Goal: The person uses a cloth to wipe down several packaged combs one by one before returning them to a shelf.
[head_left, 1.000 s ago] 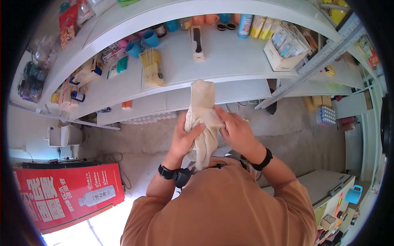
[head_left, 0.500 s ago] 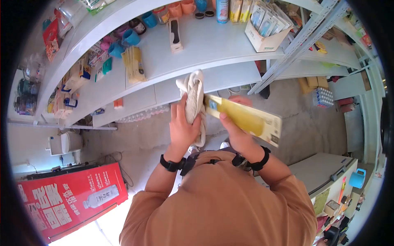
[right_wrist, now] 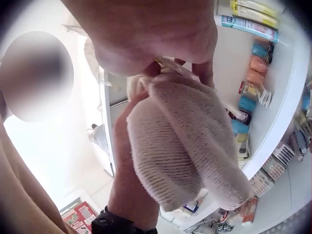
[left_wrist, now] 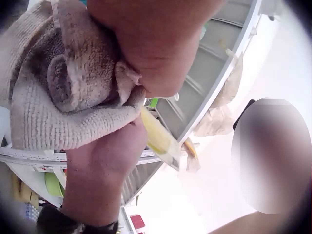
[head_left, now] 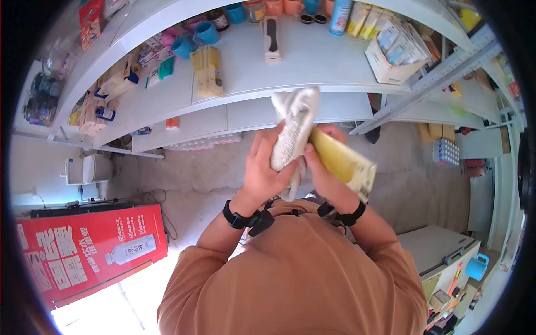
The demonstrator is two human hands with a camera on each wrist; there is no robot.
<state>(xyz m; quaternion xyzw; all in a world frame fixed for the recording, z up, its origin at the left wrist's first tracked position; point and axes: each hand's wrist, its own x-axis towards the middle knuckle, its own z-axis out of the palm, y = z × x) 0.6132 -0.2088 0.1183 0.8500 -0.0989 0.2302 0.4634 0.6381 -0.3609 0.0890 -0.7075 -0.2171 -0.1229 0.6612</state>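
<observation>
In the head view my left hand (head_left: 261, 170) grips a bunched cream cloth (head_left: 296, 123), ribbed and fluffy like a towel. My right hand (head_left: 328, 177) holds a flat yellow packet (head_left: 339, 159) with a pale printed end, thumb on its face. The packet slants down to the right, and its upper left end meets the cloth. From the left wrist, folds of the cloth (left_wrist: 53, 102) cover most of the grip, while the packet (left_wrist: 161, 136) sticks out beside the right hand (left_wrist: 105, 151). The right wrist view shows the cloth (right_wrist: 185, 141) hanging below the right hand (right_wrist: 156, 39).
Ahead is a white shelf (head_left: 245, 84) bearing yellow packets (head_left: 207, 70), a boxed brush-like item (head_left: 272, 39), blue mugs (head_left: 206, 33), a spray can (head_left: 340, 17) and a white box of packets (head_left: 391, 61). A red printed carton (head_left: 95, 251) stands at lower left, a grey-topped cabinet (head_left: 430, 245) at right.
The yellow packet, mostly hidden by the cloth at first, now shows on the right, slanting. The cloth has gone from hanging long to bunched against the packet's end, and both have shifted slightly right.
</observation>
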